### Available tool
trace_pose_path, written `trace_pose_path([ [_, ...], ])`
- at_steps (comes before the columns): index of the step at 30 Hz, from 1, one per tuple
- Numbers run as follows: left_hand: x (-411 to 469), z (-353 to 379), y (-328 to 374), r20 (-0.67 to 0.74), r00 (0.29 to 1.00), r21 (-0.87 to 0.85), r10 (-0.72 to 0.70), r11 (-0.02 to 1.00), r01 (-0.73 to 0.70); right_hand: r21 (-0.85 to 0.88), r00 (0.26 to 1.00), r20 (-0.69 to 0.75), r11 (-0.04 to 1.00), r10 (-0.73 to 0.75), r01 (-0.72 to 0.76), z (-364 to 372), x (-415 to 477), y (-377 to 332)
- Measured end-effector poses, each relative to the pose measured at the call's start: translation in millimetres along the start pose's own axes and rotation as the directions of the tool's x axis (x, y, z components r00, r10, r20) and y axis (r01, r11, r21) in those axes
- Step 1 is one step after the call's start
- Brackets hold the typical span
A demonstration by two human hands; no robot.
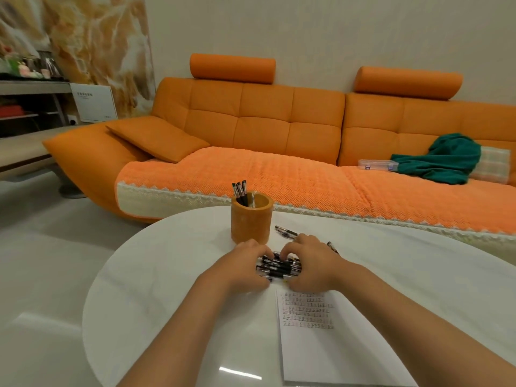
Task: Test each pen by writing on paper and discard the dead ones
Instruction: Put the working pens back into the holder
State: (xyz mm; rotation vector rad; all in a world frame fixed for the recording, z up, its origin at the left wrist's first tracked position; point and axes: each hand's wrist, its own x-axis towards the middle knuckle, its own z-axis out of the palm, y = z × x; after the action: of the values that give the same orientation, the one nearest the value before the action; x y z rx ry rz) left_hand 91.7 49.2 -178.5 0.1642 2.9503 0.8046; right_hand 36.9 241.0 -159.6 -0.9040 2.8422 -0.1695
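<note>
A heap of several black-and-clear pens (279, 267) lies on the white table (173, 289), just behind a sheet of paper (312, 339) with rows of small written marks. My left hand (245, 263) cups the heap from the left, fingers curled over the pens. My right hand (310, 261) cups it from the right, fingers curled onto the pens too. An orange pen cup (251, 222) stands just behind my hands with three pens (240, 191) sticking up. One loose pen (287, 232) lies to the right of the cup; another pen end (332, 247) shows behind my right hand.
An orange sofa (279, 152) runs behind the table, carrying a clear plastic box (377, 165), a green cloth (446, 160) and a checked cushion (491, 163). A shelf unit (30, 101) stands at the far left. Pale floor (42, 261) lies left of the table.
</note>
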Motion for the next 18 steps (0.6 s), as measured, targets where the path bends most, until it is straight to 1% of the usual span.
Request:
trace_pose_path([
  [2, 0, 1, 2, -0.036, 0.999, 0.001, 0.004, 1.0, -0.004, -0.053, 0.998, -0.042, 0.997, -0.053, 0.051, 0, -2, -2],
  [4, 0, 1, 2, -0.043, 0.999, 0.008, 0.005, 1.0, -0.004, -0.106, 0.996, -0.035, 0.991, -0.08, 0.076, -1, -3, -4],
  [7, 1, -1, 3, -0.011, 1.0, 0.036, 0.015, 0.999, -0.015, -0.161, 0.997, -0.006, 0.984, -0.076, 0.074, -3, -3, -9],
  [9, 2, -2, 3, 0.022, 1.0, 0.018, 0.013, 1.0, -0.014, -0.204, 0.997, 0.02, 0.976, -0.078, 0.081, -3, -2, -12],
  [11, 3, -2, 4, 0.042, 0.999, -0.02, 0.016, 1.0, -0.016, -0.205, 0.997, 0.031, 0.975, -0.077, 0.082, -1, -2, -13],
  [16, 5, 0, 6, 0.018, 0.999, 0.013, 0.05, 0.999, -0.05, -0.141, 0.995, 0.044, 0.986, -0.085, 0.091, 7, -2, -14],
  [18, 6, 0, 4, -0.002, 0.998, -0.007, 0.057, 0.998, -0.057, -0.127, 0.995, 0.044, 0.988, -0.087, 0.092, 10, -1, -13],
])
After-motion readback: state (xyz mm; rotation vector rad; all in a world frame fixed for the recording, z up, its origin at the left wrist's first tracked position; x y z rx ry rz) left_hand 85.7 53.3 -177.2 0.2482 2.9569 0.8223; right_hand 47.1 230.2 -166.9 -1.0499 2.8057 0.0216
